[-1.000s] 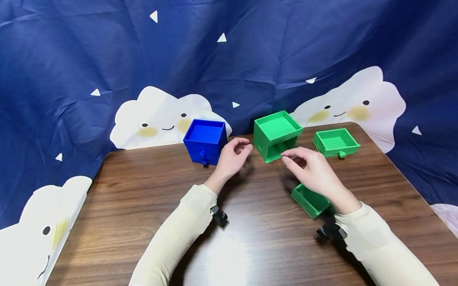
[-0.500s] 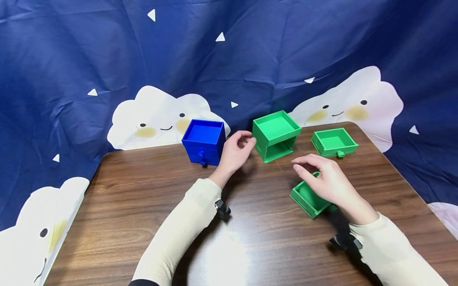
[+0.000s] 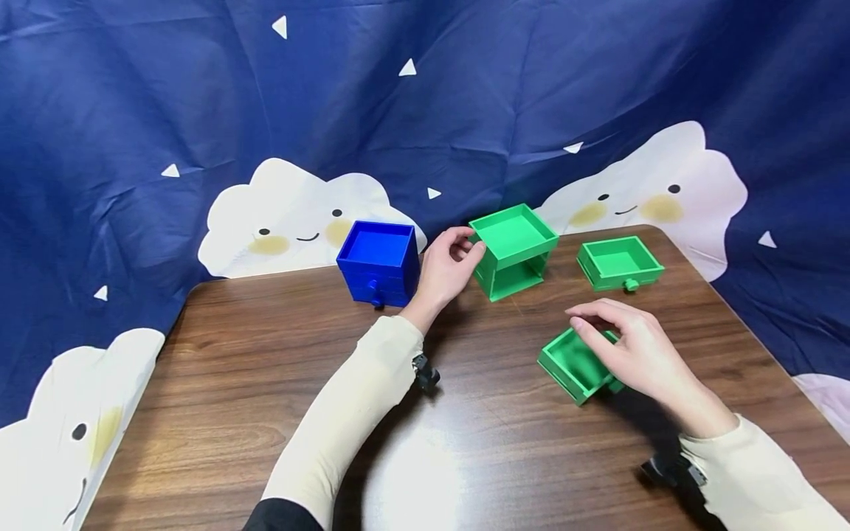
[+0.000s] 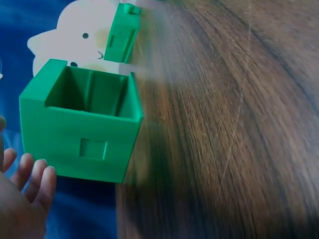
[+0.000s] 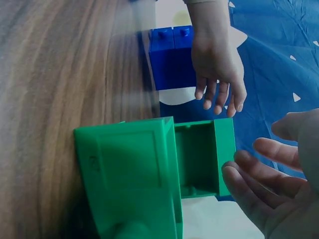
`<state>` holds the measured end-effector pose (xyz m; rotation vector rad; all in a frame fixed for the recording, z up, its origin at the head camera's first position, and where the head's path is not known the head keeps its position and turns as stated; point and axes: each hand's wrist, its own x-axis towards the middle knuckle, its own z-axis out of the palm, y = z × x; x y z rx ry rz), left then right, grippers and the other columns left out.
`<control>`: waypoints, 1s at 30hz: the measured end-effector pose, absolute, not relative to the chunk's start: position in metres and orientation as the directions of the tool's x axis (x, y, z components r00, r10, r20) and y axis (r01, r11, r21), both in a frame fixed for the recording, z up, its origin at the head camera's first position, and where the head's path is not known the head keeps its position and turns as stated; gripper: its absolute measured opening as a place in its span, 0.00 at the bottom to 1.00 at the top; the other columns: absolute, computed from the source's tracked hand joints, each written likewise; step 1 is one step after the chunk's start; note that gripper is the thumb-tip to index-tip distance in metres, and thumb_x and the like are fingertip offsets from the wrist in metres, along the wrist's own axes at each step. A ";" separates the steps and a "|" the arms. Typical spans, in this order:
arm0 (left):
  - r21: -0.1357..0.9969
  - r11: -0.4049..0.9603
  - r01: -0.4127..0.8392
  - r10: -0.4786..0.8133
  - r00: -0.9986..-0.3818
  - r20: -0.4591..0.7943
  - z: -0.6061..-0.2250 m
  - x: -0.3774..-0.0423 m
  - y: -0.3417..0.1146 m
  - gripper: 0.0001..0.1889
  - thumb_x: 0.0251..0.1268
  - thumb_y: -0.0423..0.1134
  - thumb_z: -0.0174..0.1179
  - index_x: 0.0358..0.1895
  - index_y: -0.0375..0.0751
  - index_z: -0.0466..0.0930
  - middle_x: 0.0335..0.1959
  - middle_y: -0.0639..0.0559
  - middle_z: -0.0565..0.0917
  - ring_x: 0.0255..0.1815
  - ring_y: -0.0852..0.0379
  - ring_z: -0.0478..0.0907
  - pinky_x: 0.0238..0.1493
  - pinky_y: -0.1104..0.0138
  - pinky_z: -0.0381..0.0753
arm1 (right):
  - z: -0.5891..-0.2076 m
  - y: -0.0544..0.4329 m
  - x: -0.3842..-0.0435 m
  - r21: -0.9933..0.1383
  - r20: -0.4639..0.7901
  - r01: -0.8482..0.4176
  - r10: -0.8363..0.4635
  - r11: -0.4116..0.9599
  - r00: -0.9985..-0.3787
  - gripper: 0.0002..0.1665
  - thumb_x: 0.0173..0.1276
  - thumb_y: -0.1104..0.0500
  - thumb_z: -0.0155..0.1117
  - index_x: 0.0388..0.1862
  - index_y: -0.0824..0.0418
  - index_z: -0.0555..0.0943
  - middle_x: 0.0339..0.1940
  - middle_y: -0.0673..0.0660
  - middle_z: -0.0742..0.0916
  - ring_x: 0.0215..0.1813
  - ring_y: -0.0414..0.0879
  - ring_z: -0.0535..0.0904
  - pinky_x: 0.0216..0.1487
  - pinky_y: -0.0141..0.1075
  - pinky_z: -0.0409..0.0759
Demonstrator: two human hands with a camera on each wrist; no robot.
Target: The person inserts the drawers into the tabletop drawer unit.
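Note:
My left hand (image 3: 446, 269) is at the left side of an upright green drawer cabinet (image 3: 518, 234). Its thumb and fingers are loosely bent, with the fingertips right by the cabinet's upper left edge. In the left wrist view those fingertips (image 4: 42, 172) lie beside the cabinet's side wall, and the cabinet's front gapes open without drawers. My right hand (image 3: 631, 346) hovers over a small green drawer (image 3: 563, 375) lying on the table, its fingers relaxed and holding nothing. The hand partly covers that drawer's right end and knob.
A second green drawer (image 3: 617, 276) with a round knob sits at the back right of the wooden table (image 3: 279, 383). To the left of my left hand stands a blue drawer cabinet (image 3: 375, 273). A dark blue cloth (image 3: 505, 103) with clouds hangs behind the table.
My left hand has moved up and right to the green cabinet's side. My right hand has drawn back from the cabinet's opening, down and right over the near drawer.

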<state>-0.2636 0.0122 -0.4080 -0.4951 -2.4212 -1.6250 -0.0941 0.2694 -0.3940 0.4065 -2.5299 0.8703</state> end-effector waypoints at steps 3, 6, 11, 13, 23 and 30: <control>0.871 0.327 0.367 0.162 -0.929 0.332 -0.411 -0.267 0.017 0.19 0.72 0.45 0.68 0.62 0.41 0.86 0.48 0.44 0.88 0.42 0.56 0.83 0.46 0.74 0.78 | -0.395 0.272 -0.090 -0.513 0.491 -0.395 -0.117 0.762 -0.863 0.12 0.71 0.66 0.73 0.50 0.53 0.92 0.45 0.52 0.94 0.45 0.22 0.78 0.44 0.24 0.73; 0.877 0.319 0.359 0.161 -0.933 0.323 -0.411 -0.268 0.021 0.20 0.72 0.45 0.69 0.63 0.42 0.85 0.48 0.43 0.87 0.41 0.57 0.81 0.45 0.74 0.78 | -0.396 0.276 -0.086 -0.514 0.494 -0.391 -0.110 0.763 -0.863 0.12 0.72 0.66 0.73 0.50 0.54 0.92 0.45 0.52 0.94 0.45 0.22 0.77 0.44 0.23 0.73; 0.861 0.350 0.369 0.173 -0.929 0.327 -0.409 -0.271 0.027 0.21 0.73 0.46 0.68 0.64 0.43 0.85 0.48 0.44 0.86 0.41 0.58 0.81 0.46 0.73 0.78 | -0.399 0.282 -0.077 -0.527 0.479 -0.377 -0.100 0.762 -0.872 0.10 0.72 0.66 0.72 0.49 0.56 0.92 0.46 0.54 0.93 0.39 0.24 0.76 0.37 0.24 0.73; 0.852 0.366 0.375 0.170 -0.927 0.335 -0.408 -0.272 0.028 0.21 0.73 0.47 0.68 0.63 0.44 0.85 0.46 0.46 0.86 0.41 0.57 0.81 0.45 0.73 0.78 | -0.401 0.285 -0.074 -0.539 0.466 -0.366 -0.094 0.759 -0.880 0.10 0.73 0.66 0.72 0.49 0.56 0.92 0.47 0.55 0.93 0.37 0.25 0.76 0.34 0.23 0.73; 0.846 0.385 0.369 0.183 -0.929 0.322 -0.410 -0.276 0.031 0.21 0.72 0.46 0.69 0.64 0.43 0.86 0.44 0.45 0.83 0.39 0.57 0.80 0.43 0.75 0.75 | -0.406 0.299 -0.062 -0.569 0.442 -0.307 -0.031 0.763 -0.897 0.09 0.72 0.65 0.73 0.48 0.55 0.92 0.43 0.29 0.86 0.33 0.25 0.77 0.35 0.20 0.74; 0.860 0.362 0.361 0.210 -0.930 0.302 -0.410 -0.277 0.030 0.23 0.72 0.45 0.69 0.66 0.42 0.84 0.44 0.45 0.81 0.38 0.59 0.77 0.43 0.75 0.74 | -0.412 0.313 -0.053 -0.575 0.409 -0.247 0.013 0.780 -0.912 0.07 0.73 0.63 0.73 0.47 0.55 0.91 0.41 0.25 0.86 0.35 0.22 0.75 0.37 0.20 0.72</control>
